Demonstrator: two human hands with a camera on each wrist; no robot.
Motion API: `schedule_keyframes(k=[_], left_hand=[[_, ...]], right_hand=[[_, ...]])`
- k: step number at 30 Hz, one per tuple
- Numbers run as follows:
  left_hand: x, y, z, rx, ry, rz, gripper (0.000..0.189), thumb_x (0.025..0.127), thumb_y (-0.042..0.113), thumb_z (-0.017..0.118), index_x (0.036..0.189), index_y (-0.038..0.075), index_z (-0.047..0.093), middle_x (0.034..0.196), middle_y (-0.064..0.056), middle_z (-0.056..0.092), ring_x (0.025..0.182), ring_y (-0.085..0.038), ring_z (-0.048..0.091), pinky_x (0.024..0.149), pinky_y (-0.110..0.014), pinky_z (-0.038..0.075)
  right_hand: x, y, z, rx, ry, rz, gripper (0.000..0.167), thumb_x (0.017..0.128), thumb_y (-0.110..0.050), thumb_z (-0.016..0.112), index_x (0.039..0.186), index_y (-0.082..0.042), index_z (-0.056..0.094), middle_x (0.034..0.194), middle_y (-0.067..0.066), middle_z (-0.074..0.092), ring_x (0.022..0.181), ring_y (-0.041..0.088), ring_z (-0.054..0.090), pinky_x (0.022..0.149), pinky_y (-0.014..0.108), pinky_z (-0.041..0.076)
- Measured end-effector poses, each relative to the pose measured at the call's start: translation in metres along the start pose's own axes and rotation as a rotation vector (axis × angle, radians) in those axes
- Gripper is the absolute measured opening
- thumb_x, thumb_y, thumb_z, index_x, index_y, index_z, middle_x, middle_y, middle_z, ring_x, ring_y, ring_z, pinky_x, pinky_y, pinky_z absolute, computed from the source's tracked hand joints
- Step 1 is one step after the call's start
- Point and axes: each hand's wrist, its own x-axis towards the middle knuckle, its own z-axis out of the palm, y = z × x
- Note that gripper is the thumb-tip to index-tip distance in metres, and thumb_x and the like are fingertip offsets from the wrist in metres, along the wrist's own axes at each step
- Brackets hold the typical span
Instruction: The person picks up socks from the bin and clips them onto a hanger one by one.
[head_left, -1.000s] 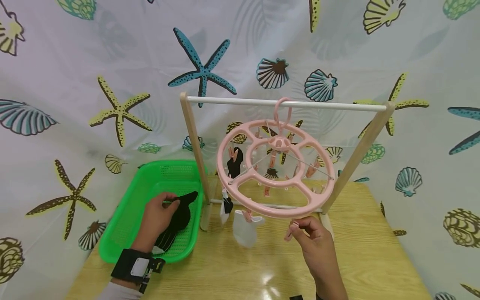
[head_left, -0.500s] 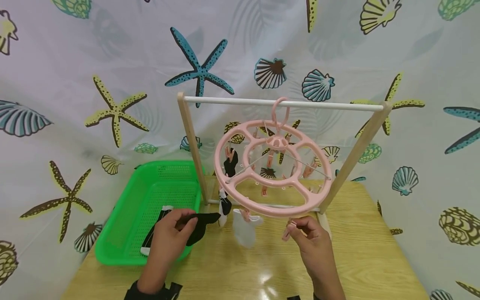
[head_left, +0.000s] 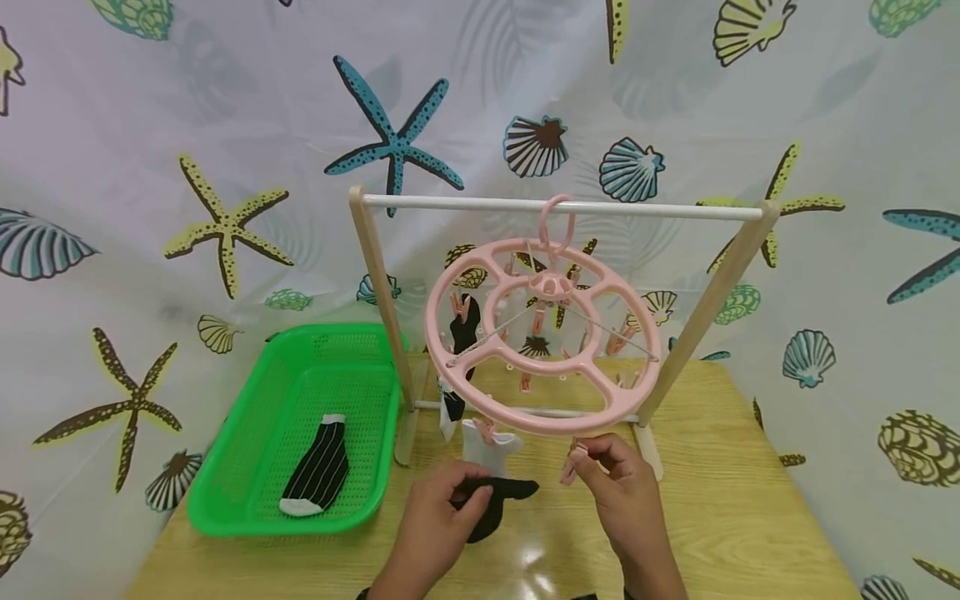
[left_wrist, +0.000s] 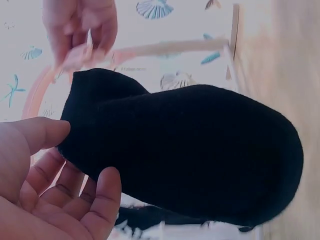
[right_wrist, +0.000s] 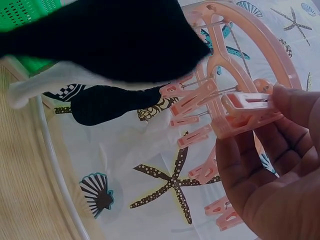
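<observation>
My left hand (head_left: pixel 438 521) pinches a plain black sock (left_wrist: pixel 180 145) near its cuff, between thumb and fingers, over the table in front of the pink round drying hanger (head_left: pixel 450 367). My right hand (head_left: pixel 622 492) pinches a pink clothespin (right_wrist: pixel 250 101) at the hanger's near rim. In the right wrist view the sock's cuff reaches close to the hanger's clips. A white sock (head_left: pixel 487 454) hangs from a clip at the near left of the hanger. Behind it hang a black-and-white sock (head_left: pixel 452 404) and a black sock (head_left: pixel 465 325).
A green basket (head_left: pixel 247 433) stands at the left, with a black striped sock (head_left: pixel 318 471) lying in it. The hanger hooks on the white bar (head_left: pixel 465 202) of a wooden stand (head_left: pixel 712 308). Several unused clips dangle beneath the hanger.
My left hand has carried the black sock out of the green basket, rightward past the stand's left post to the white sock. The right hand keeps its hold on the clothespin.
</observation>
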Motion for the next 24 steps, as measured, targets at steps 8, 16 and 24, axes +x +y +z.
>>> schedule_keyframes(k=[8,16,24], left_hand=[[0.004,0.006,0.031,-0.026,-0.057,0.048,0.005,0.091,0.011,0.073,0.096,0.013,0.073,0.094,-0.002,0.069,0.082,-0.009,0.064,0.067,-0.024,0.054],[0.007,0.005,0.049,-0.055,-0.06,0.024,0.005,0.09,0.01,0.073,0.095,0.012,0.072,0.094,-0.004,0.069,0.084,-0.009,0.064,0.067,-0.024,0.053],[0.008,0.008,0.055,-0.176,-0.075,-0.015,0.004,0.092,0.014,0.072,0.096,0.012,0.073,0.096,-0.001,0.07,0.083,-0.01,0.066,0.068,-0.024,0.055]], right_hand=[[-0.001,0.005,0.001,0.049,0.002,-0.067,0.005,0.093,0.005,0.063,0.094,0.0,0.065,0.1,0.015,0.064,0.084,0.019,0.065,0.071,0.028,0.055],[-0.003,0.005,0.002,0.105,-0.03,-0.125,0.01,0.096,0.002,0.062,0.098,0.011,0.06,0.093,0.01,0.065,0.077,0.018,0.065,0.064,0.028,0.056],[-0.002,0.006,0.003,0.123,-0.053,-0.154,0.013,0.098,0.002,0.058,0.101,0.016,0.058,0.087,0.016,0.064,0.072,0.018,0.064,0.065,0.028,0.055]])
